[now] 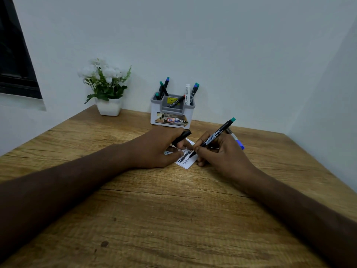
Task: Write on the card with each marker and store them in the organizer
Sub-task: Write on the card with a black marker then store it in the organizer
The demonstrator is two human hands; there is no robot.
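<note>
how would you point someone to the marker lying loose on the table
Start at the grey organizer against the back wall, then drop to the right hand writing on the card. Just behind it lies a marker, the only one with a blue cap flat on the wood.

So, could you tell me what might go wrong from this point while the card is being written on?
1. The left hand rests on the card beside fresh black marks, so ink could smear.
2. That hand also pinches the black cap, a loose grip that may drop it.
3. The blue-capped marker lies on the table behind the right hand, where a knock could roll it away.
</note>
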